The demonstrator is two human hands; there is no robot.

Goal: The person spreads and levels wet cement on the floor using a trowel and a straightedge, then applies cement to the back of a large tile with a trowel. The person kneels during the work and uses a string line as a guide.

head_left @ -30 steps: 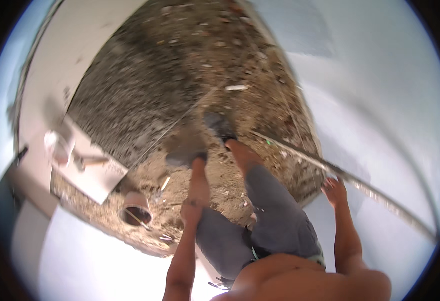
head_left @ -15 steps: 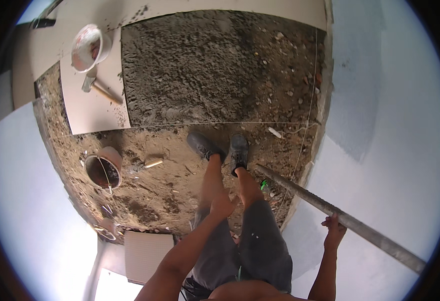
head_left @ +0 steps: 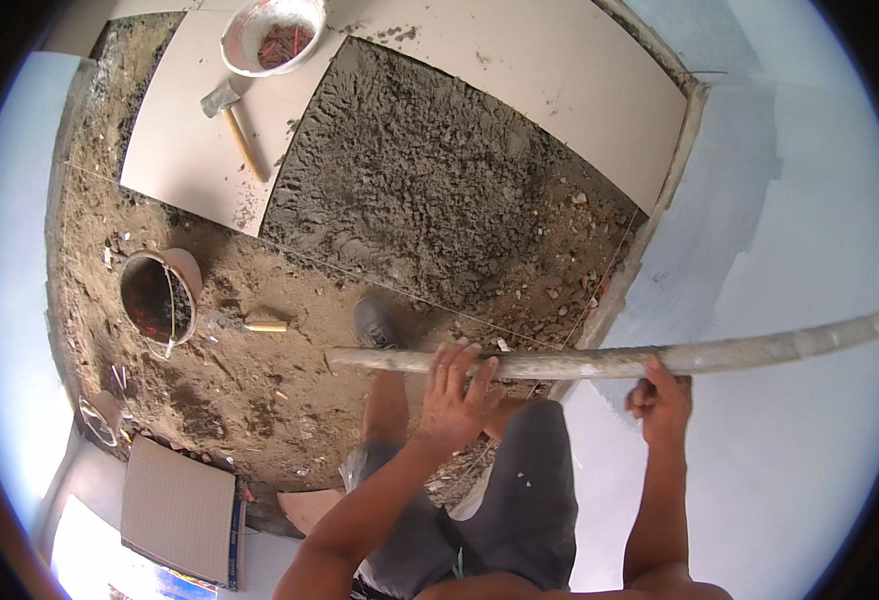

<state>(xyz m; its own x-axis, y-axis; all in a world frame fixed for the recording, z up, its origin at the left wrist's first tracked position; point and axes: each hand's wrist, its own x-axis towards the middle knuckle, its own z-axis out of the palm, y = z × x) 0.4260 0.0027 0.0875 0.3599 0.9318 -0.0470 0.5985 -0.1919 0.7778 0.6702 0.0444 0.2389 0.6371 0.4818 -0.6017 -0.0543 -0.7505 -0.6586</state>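
Note:
A long, straight, cement-stained screed bar (head_left: 579, 364) lies crosswise in front of my legs, running from over the soil out to the right. My right hand (head_left: 664, 398) grips it near the middle, thumb along its near side and fingers curled beneath. Toward its left end, my left hand (head_left: 454, 395) lays its fingers over the bar, thumb apart; the underside of this hold is hidden. Beyond the bar is a bed of rough grey mortar (head_left: 409, 170), edged by large beige tiles (head_left: 599, 90). A thin string line (head_left: 389, 285) passes along its near edge.
On the left tile (head_left: 184, 165) lie a hammer (head_left: 237, 130) and a white bucket (head_left: 271, 38). A dark bucket (head_left: 159, 297) and a wooden-handled trowel (head_left: 259, 325) rest on the soil. Stacked tiles (head_left: 179, 510) stand lower left. A pale wall (head_left: 749, 440) rises at right.
The screed bar has swung from a slant to nearly level. My left hand has come up onto its left end, while my right hand keeps hold. The view has turned.

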